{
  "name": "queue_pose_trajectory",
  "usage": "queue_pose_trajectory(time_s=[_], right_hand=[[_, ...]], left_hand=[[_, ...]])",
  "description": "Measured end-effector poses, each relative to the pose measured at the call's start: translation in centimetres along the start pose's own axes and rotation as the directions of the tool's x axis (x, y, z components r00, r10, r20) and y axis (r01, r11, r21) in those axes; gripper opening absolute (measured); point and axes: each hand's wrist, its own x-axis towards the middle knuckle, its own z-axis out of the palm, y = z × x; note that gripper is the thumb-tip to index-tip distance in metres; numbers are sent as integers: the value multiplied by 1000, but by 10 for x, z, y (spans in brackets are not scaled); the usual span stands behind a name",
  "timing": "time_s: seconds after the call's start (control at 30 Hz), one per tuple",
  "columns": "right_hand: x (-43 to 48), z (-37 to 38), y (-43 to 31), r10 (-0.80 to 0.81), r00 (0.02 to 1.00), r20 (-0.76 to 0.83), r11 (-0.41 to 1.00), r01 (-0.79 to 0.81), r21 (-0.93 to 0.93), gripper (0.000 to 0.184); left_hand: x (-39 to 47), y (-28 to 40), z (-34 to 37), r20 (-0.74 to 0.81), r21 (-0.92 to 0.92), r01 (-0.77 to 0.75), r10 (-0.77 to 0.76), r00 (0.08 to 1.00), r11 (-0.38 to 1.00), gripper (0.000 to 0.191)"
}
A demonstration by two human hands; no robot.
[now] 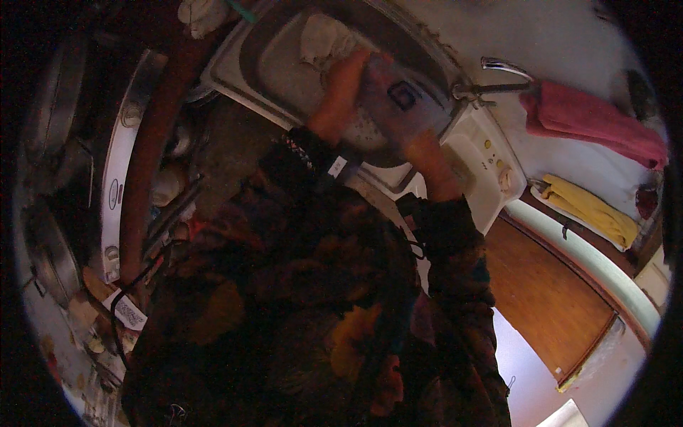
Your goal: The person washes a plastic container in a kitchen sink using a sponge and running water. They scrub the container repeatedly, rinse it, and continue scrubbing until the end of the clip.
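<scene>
Both hands are over a laundry sink basin (272, 58) at the top centre. Between them a greyish-blue wet-looking cloth (405, 101) with a dark printed mark is spread. My left hand (344, 88) grips the cloth's left edge, its fingers blurred near the top. My right hand (427, 152) has hold of its lower right part; the fingertips are partly hidden. A pale crumpled cloth (323, 40) lies in the basin, up and left of my left hand. Below the held cloth, a light surface with small holes or specks shows indistinctly.
A metal tap (504, 66) sticks out right of the basin. Beyond it hang a red towel (592, 117) and a yellow cloth (592, 211). A white ledge (475, 160) holds small items. At left stands an appliance with a white control panel (120, 176); a wooden door (544, 288) is lower right.
</scene>
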Motion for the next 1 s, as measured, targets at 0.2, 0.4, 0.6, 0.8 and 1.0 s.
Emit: queue_pose_trajectory(time_s=[0.2, 0.4, 0.6, 0.8, 1.0], right_hand=[[-5, 11, 24, -126, 989, -79, 972, 138, 187, 46], [-30, -9, 18, -134, 986, 104, 948, 158, -278, 40], [-41, -11, 12, -272, 962, -29, 962, 273, 18, 38], [-2, 10, 25, -364, 897, -252, 931, 340, -134, 36], [-3, 8, 35, -36, 991, -131, 999, 37, 0, 38]], left_hand=[[5, 0, 5, 64, 383, -154, 140, 988, 911, 32], [-8, 8, 16, 73, 132, -210, 202, 977, 969, 35], [-5, 3, 13, 129, -103, -133, 146, 981, 986, 35], [-5, -3, 12, 121, -53, -201, 206, 971, 978, 32], [-8, 2, 12, 88, 281, -129, 109, 990, 951, 29]])
